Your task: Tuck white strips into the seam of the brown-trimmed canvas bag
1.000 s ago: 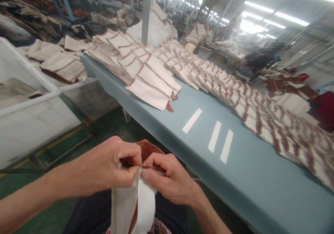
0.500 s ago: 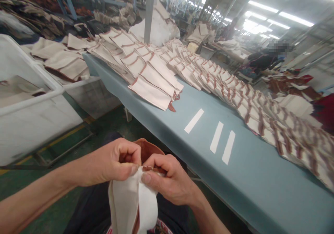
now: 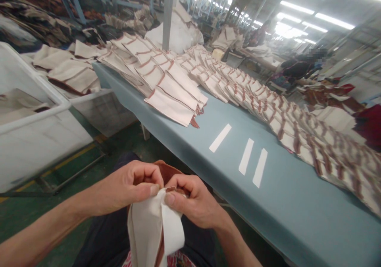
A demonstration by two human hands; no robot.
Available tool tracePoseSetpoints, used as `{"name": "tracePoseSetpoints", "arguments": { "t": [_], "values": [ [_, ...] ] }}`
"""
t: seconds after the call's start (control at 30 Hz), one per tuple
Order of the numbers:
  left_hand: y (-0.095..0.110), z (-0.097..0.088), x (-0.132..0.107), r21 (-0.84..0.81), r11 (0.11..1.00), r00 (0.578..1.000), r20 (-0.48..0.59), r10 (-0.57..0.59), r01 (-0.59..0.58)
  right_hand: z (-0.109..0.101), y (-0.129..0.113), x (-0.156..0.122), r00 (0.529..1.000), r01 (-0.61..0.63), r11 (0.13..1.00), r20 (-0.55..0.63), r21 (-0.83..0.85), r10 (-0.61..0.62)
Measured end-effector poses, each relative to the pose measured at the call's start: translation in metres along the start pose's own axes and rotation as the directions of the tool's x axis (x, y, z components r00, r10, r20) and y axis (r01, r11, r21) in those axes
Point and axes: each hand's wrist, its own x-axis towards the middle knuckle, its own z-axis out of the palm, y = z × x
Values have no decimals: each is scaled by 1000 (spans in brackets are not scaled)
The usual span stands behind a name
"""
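Above my lap I hold a cream fabric piece [image 3: 145, 229] with brown material [image 3: 166, 169] showing behind its top edge. My left hand [image 3: 137, 185] pinches that edge between thumb and curled fingers. Close beside it, my right hand [image 3: 192, 203] is closed on the same edge, its thumb pressed near the top of a white strip [image 3: 174, 233]. The strip hangs down over the front of the piece in a curve. My curled fingers hide part of the gripped edge.
On the blue-grey table [image 3: 190, 148] lie three white strips [image 3: 220, 138]. Overlapping cream pieces with brown edges [image 3: 172, 108] are stacked there, with long rows [image 3: 268, 112] at the far side. White bins [image 3: 38, 140] with fabric stand left. A metal post [image 3: 167, 17] rises behind.
The hanging part of the fabric piece and its white strip have swung slightly right. My right thumb has shifted a little right. Both hands keep their hold on the top edge.
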Motion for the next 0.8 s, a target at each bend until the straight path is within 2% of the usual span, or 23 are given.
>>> {"name": "tracePoseSetpoints", "arguments": {
  "t": [0.17, 0.3, 0.4, 0.5, 0.63, 0.8],
  "values": [
    [14, 3, -5, 196, 981, 1000, -5, 6, -5, -1, 0, 0, 1000, -4, 1000, 7, 1, 4],
    [21, 0, -5, 216, 976, 998, 42, -45, 35, -2, -2, 0, 1000, 11, 1000, 9, -23, -11],
    [24, -4, -3, 237, 972, 997, 83, -6, -14, -1, -1, 0, 1000, 1, 1000, 3, -28, -1],
    [28, -5, -1, 305, 950, 997, 69, 40, -60, -1, 0, 0, 1000, 8, 999, 0, -31, -8],
    [33, -2, 0, 452, 891, 999, 12, 43, -44, -2, 0, 0, 1000, -13, 999, -13, -43, 13],
    [35, -2, -1, 640, 760, 994, 56, 94, -108, -4, 1, -1, 999, 0, 998, -43, -62, -3]
  ]
}}
